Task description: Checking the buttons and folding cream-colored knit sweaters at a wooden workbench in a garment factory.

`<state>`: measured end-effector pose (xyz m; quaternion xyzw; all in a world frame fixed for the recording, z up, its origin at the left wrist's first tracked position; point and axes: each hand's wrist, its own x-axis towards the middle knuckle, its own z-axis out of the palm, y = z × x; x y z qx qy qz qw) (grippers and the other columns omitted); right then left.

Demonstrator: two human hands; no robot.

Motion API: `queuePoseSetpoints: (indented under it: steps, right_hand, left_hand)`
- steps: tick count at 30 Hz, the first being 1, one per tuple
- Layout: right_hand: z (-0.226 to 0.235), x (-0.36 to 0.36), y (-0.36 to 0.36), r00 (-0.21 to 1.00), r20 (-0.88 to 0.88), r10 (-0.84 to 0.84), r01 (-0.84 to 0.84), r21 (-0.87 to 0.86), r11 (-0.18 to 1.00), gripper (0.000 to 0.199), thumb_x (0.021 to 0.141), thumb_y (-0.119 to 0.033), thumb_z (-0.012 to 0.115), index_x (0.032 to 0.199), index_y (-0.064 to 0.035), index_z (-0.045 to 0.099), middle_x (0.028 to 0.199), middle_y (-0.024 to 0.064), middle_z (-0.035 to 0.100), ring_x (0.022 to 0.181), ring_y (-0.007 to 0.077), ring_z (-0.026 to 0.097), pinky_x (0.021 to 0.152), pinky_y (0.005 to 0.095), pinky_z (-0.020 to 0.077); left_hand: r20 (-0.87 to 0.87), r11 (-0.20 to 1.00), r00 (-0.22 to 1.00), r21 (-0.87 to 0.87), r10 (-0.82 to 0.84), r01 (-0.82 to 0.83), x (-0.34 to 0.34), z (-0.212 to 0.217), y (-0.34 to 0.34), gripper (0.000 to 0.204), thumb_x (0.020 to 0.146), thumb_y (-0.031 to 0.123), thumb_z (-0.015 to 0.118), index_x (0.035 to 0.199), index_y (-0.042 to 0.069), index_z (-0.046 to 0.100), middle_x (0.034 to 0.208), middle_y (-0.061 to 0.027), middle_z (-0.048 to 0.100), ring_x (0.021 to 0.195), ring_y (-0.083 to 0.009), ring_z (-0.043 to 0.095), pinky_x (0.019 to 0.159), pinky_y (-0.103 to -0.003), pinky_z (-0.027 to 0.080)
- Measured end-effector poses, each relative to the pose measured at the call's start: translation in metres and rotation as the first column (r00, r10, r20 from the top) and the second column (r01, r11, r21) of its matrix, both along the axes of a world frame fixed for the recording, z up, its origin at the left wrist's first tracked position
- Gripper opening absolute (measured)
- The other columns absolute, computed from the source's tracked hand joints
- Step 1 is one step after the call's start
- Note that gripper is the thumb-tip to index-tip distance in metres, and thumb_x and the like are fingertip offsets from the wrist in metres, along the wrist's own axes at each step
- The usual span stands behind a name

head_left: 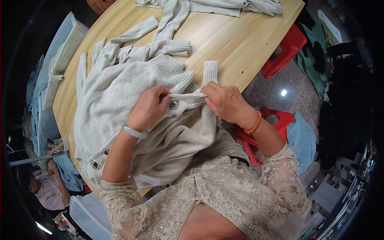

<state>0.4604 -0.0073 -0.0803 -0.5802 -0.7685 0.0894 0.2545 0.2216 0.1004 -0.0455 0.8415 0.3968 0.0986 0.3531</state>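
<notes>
A cream knitted cardigan (116, 88) is bunched on the wooden table and hangs over its near edge toward me. My left hand (149, 107) pinches the buttoned edge of it, just left of a dark round button (173, 104). At the other end of the same strip, my right hand (226, 102) grips the knit between thumb and fingers. The strip is stretched between both hands. A ribbed cuff (211, 72) sticks up just beyond my right hand. More buttons (96, 165) show at the lower left of the garment.
More cream knitwear (216, 7) lies across the wooden table (240, 44). White plastic bins (60, 60) stand to the left. Red stools (286, 50) are on the right, one with blue cloth (302, 142) on it. Another person (50, 188) is at the lower left.
</notes>
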Motion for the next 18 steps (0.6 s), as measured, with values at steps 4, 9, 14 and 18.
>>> queuePoseSetpoints:
  steps: [4, 9, 14, 18]
  right_hand:
    - [-0.001, 0.006, -0.002, 0.998, -0.07, 0.0, 0.001, 0.017, 1.0, 0.019, 0.083, -0.007, 0.065, 0.1, -0.0063, 0.058, 0.09, 0.0111, 0.062, 0.074, 0.0344, 0.065, 0.064, 0.0416, 0.0532]
    - [-0.006, 0.006, 0.0, 0.993, -0.118, -0.004, 0.007, 0.019, 1.0, 0.019, 0.083, -0.005, 0.064, 0.101, -0.0064, 0.058, 0.09, 0.011, 0.063, 0.076, 0.0341, 0.065, 0.065, 0.0417, 0.0535]
    - [-0.006, 0.003, 0.001, 0.988, -0.15, 0.028, -0.026, 0.013, 1.0, 0.02, 0.082, -0.005, 0.063, 0.101, -0.0065, 0.058, 0.09, 0.0118, 0.062, 0.078, 0.0346, 0.065, 0.067, 0.0414, 0.0535]
    - [-0.005, 0.001, 0.001, 0.987, -0.155, 0.044, -0.044, 0.002, 0.999, 0.02, 0.082, -0.004, 0.063, 0.101, -0.0064, 0.058, 0.091, 0.0124, 0.062, 0.08, 0.0349, 0.064, 0.068, 0.0417, 0.0534]
  left_hand:
    - [-0.018, 0.947, 0.999, -0.32, -0.037, 0.029, -0.001, 0.013, 0.008, 0.017, 0.089, 0.011, 0.062, 0.097, -0.003, 0.064, 0.075, -0.0039, 0.061, 0.066, -0.0097, 0.051, 0.059, -0.027, 0.042]
    - [0.126, 0.851, 0.992, -0.522, 0.016, 0.053, -0.002, 0.004, 0.006, 0.017, 0.091, 0.014, 0.063, 0.094, -0.002, 0.064, 0.076, 0.0054, 0.055, 0.068, -0.0036, 0.045, 0.059, -0.022, 0.038]
    - [0.159, 0.808, 0.987, -0.584, 0.017, 0.08, -0.001, 0.001, 0.002, 0.017, 0.092, 0.014, 0.064, 0.094, -0.003, 0.064, 0.077, 0.0055, 0.056, 0.069, -0.0032, 0.045, 0.059, -0.021, 0.038]
    - [0.089, 0.777, 0.996, -0.627, -0.002, 0.058, 0.0, -0.001, 0.002, 0.015, 0.091, 0.013, 0.066, 0.092, -0.002, 0.065, 0.077, 0.0054, 0.056, 0.069, -0.0028, 0.046, 0.059, -0.02, 0.038]
